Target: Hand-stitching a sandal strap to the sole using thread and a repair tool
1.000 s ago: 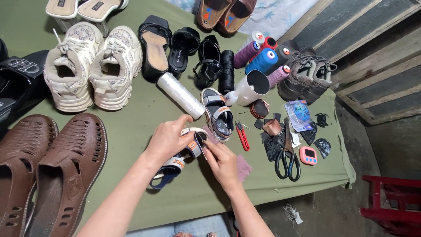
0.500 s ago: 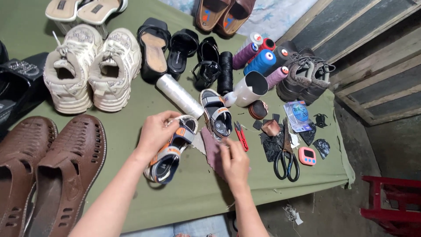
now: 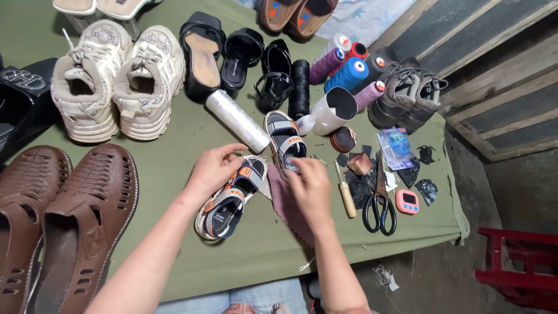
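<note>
A small grey and orange child's sandal (image 3: 228, 202) lies on the green table cover (image 3: 174, 157), with my left hand (image 3: 214, 170) pinching its heel end. Its partner sandal (image 3: 285, 138) lies just beyond, toe toward me. My right hand (image 3: 311, 187) rests on a pink cloth piece (image 3: 283, 204), its curled fingertips touching that sandal's toe. Whether those fingers grip anything is hidden.
White sneakers (image 3: 116, 81) and black sandals (image 3: 203, 52) sit at the back, brown sandals (image 3: 58, 221) at the left. Thread cones (image 3: 349, 72), a white spool (image 3: 237, 119), an awl (image 3: 347, 196), scissors (image 3: 379, 204), a pink timer (image 3: 407, 201) and grey boots (image 3: 407, 96) crowd the right. A red stool (image 3: 517, 267) stands beside the table.
My left hand has brought the small sandal down onto the cover. My right hand has slid forward over the pink cloth to the other sandal's toe.
</note>
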